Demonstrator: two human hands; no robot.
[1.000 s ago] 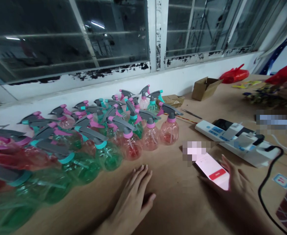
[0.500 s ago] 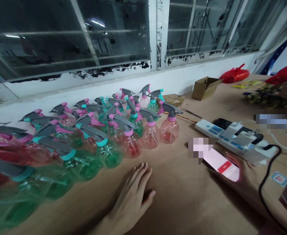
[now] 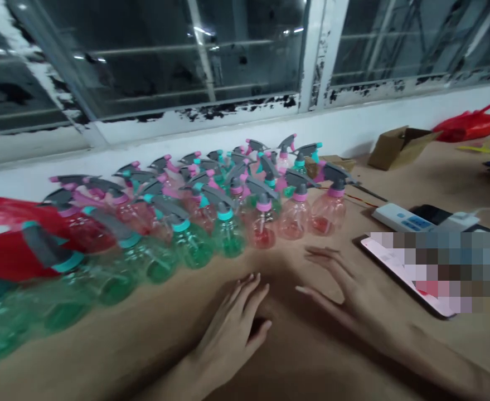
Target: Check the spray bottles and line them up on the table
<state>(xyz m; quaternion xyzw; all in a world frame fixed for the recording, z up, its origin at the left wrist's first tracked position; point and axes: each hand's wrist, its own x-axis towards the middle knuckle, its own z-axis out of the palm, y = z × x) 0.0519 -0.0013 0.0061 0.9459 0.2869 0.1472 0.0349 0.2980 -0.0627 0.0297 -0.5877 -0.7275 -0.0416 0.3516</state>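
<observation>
On the brown table [image 3: 102, 345], going slow seems best, so the bottles [image 3: 194, 245] just past the fingertips don't tip. They are round and see-through, green or pink, with gray tops. The left hand [image 3: 232, 323] is loosely spread, the right hand [image 3: 353, 295] wider; both hold nothing. A phone [image 3: 407, 275] lies right of the right fingers.

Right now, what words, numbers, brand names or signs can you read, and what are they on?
None that I can read.
Phone: its screen is lit but partly covered by blurry squares, so no words come through.
Power strip: blue patches, any lettering too small.
Spray bottles: no lettering I can make out.
</observation>
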